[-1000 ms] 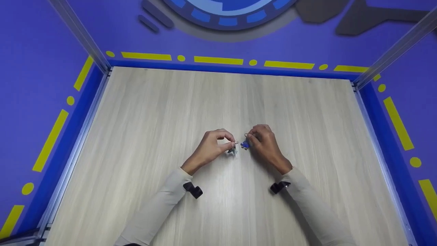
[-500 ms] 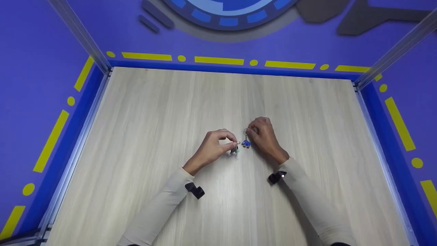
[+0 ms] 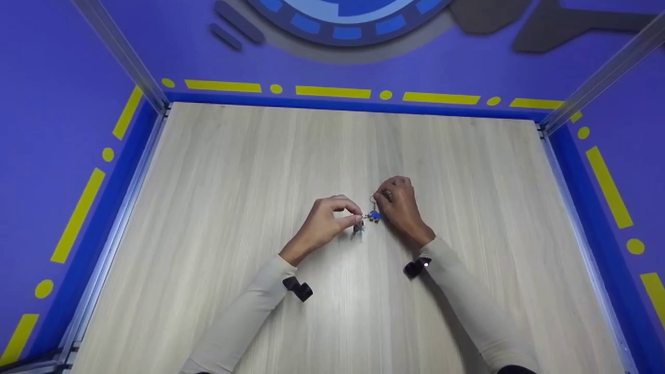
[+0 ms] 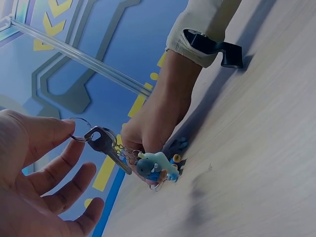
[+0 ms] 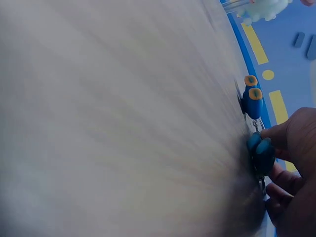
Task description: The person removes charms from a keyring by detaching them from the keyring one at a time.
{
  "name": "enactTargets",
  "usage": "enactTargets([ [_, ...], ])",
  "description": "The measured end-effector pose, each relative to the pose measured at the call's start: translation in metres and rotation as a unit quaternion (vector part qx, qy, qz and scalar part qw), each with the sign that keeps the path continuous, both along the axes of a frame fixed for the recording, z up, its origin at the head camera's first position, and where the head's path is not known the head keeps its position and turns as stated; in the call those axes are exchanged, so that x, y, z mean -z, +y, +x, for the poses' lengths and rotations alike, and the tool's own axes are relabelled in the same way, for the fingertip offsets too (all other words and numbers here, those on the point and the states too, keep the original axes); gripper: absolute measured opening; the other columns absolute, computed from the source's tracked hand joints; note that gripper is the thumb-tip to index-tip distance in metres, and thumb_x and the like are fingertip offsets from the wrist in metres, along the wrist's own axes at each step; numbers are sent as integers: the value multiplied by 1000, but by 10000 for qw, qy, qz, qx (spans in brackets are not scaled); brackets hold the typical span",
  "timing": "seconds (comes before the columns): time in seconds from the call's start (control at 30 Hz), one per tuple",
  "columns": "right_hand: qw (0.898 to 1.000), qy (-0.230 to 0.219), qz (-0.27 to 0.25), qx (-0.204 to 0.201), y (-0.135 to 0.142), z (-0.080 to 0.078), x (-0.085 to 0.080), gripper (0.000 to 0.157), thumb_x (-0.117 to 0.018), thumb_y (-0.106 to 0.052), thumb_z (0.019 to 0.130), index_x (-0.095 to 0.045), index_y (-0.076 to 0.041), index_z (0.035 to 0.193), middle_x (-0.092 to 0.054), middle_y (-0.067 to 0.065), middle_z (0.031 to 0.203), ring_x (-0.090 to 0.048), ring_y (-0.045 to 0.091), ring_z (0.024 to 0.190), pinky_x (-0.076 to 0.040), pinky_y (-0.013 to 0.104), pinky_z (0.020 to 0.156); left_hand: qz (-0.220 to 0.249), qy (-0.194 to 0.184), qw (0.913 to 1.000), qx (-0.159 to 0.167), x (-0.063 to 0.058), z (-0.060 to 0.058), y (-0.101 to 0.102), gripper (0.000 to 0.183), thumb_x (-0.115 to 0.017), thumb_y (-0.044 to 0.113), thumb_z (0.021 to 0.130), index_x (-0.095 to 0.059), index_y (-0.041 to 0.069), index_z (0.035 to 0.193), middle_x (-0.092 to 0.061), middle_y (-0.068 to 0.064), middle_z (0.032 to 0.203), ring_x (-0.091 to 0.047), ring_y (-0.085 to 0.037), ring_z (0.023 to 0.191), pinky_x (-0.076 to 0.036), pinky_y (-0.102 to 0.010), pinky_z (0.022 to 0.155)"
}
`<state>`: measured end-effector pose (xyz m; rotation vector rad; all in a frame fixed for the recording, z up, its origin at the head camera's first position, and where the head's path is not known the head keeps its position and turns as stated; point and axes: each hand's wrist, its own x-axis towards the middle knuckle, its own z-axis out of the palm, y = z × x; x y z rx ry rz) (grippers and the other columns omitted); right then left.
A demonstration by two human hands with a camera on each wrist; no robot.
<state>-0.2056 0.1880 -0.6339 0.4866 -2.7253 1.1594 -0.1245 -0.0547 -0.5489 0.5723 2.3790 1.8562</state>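
My left hand [image 3: 328, 221] pinches a metal split ring [image 4: 81, 129] between thumb and finger, its other fingers relaxed. From this ring hang a metal key [image 4: 107, 146] and a chain with a pale green figurine charm [image 4: 157, 165], held just above the table. My right hand [image 3: 402, 205], low at the tabletop, pinches another keychain near its ring [image 3: 373, 198]. Its blue figurine charm [image 3: 373, 215] has orange feet and lies close beside my left fingertips. A teal rounded piece [image 5: 261, 154] sits by the right fingers in the right wrist view; its kind is unclear.
A wood-grain table [image 3: 249, 171] spreads around both hands. Blue panels [image 3: 208, 57] with yellow marks and metal posts [image 3: 122, 52] border its back and sides. Each wrist wears a black camera [image 3: 415, 267].
My right hand has moved away from me and slightly left, drawing the blue charm out from beside its fingers. The left hand, still pinching its ring, has shifted slightly right.
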Motion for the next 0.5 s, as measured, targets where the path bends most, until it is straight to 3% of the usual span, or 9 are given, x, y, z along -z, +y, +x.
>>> enactTargets([
  [0.27,9998,-115,43,167,-2,6,-7,5,-77,-3,100,-79,2,101,-71,17,107,-57,38,118,-43,52,105,25,2,9999,133,-3,-4,3,5,-81,5,99,-84,3,102,-80,-7,100,-72,-18,102,-52,-62,109],
  [0.5,9995,-153,-259,88,-2,17,-23,7,-75,-2,102,-77,2,107,-73,17,109,-58,37,120,-46,52,105,1,29,9998,177,-1,-8,6,4,-81,7,99,-85,7,102,-80,-6,101,-72,-21,103,-53,-61,109],
])
